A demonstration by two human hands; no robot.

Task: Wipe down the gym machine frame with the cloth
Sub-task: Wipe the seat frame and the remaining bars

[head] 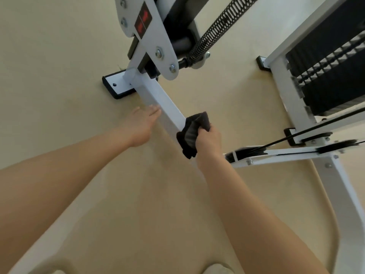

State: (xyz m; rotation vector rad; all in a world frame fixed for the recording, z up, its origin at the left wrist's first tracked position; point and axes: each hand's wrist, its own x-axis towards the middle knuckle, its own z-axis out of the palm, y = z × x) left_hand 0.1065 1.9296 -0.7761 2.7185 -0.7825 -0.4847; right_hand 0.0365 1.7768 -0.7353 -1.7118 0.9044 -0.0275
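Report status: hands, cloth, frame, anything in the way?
Right hand grips dark cloth on white frame bar. Left hand open, fingertips at bar. Nothing blocks bar up to the bolted bracket.

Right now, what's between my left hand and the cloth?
In the head view, only a bare stretch of the white frame bar separates the left hand from the cloth.

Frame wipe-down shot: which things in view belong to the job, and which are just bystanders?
In the job:
- dark cloth, gripped by the right hand
- white frame bar under the cloth
- left hand, fingers straight, touching the bar

Bystanders:
- coil spring
- black weight stack
- black cable
- red warning label
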